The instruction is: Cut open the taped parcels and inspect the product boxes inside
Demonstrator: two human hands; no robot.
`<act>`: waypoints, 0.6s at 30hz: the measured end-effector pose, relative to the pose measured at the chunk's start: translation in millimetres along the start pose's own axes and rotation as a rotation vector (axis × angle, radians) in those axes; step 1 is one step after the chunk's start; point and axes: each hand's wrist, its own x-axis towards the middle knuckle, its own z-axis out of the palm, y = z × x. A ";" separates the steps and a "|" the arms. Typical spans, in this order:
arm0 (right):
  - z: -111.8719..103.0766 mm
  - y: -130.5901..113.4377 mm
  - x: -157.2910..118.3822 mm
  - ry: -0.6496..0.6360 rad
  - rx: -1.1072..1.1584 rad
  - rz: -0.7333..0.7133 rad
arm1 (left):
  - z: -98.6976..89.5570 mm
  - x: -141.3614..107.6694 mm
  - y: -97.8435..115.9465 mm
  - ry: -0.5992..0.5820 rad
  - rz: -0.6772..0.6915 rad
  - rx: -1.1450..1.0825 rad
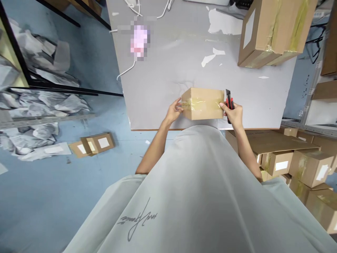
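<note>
1. Our right hand [234, 113] was clamped on a red-and-black utility knife [228, 97], its thumb resting on the box's right end.
2. Our left hand [174, 110] had its fingers at the left end; we could not tell whether that grip was pressed tight or merely steadying.
3. Between them the small cardboard box [206, 94] sat at the table's [163, 77] near edge, around the middle.
4. We judged its sealing complete: tape ran across it, no cut showed, and any cutting remained undone.
5. Farther off lay paper scraps [207, 60], with larger taped cardboard boxes [263, 31] at far right.
</note>
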 end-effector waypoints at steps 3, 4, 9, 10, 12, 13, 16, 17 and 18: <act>-24.8 -13.1 5.8 0.064 -0.265 -0.106 | 47.7 3.1 6.1 -0.113 -0.019 -0.019; -28.1 -15.8 6.0 0.070 -0.337 -0.124 | 55.9 2.6 9.8 -0.130 -0.011 0.007; -14.3 -17.0 -4.6 0.070 -0.534 -0.200 | 34.8 -14.9 50.2 0.072 0.168 0.048; -10.3 -16.4 -7.4 0.091 -0.576 -0.221 | 25.2 -21.2 63.4 0.089 0.209 -0.002; -5.5 -16.9 -12.8 0.131 -0.650 -0.252 | 9.5 -33.9 91.8 0.060 0.263 -0.059; -4.7 -18.4 -16.1 0.146 -0.675 -0.265 | 4.4 -39.6 105.0 0.044 0.290 -0.048; -5.4 -28.9 -33.6 0.157 -0.693 -0.312 | -1.3 -49.1 131.5 -0.008 0.334 0.004; -5.0 -34.0 -42.7 0.136 -0.681 -0.319 | -1.3 -49.7 134.9 -0.020 0.334 0.013; -3.4 -39.6 -53.1 0.099 -0.665 -0.315 | -1.1 -49.2 136.0 -0.030 0.330 0.015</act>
